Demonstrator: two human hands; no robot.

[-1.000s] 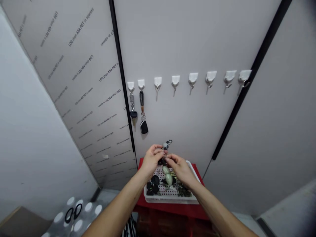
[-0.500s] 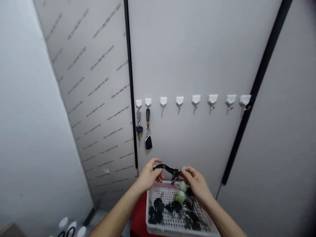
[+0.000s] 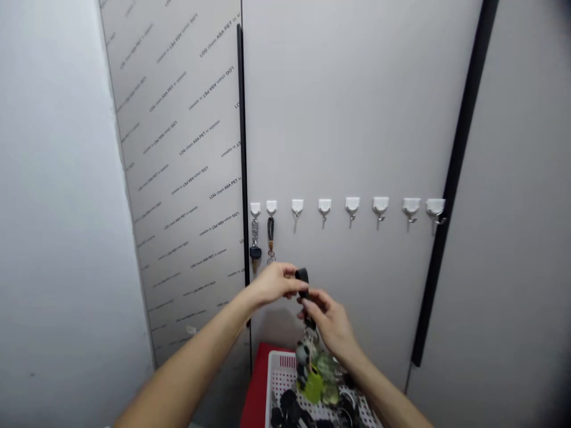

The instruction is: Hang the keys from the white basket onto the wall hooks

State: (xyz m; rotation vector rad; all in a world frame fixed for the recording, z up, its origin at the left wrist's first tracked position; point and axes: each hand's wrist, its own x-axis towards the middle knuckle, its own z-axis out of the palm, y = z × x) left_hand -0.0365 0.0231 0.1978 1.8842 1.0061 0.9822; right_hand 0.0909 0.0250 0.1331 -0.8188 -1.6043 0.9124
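Between my two hands hangs a keychain with a black strap loop. My left hand pinches the loop near its top, and my right hand grips the strap just below. Under the fingers dangle a metal ring, a grey round charm, a yellow-green tag and pale green pieces. They hang over a white perforated basket holding several dark keys. Any key on this keychain is hard to make out.
A row of several white adhesive hooks runs across the pale panel. From the left two hang a key and a braided-strap keychain. The basket rests on a red surface. Black vertical strips flank the panel.
Both hands have risen from just above the basket towards the hooks, lifting the keychain and its charms. The strap, stretched sideways before, now stands upright as a loop. The view has shifted.
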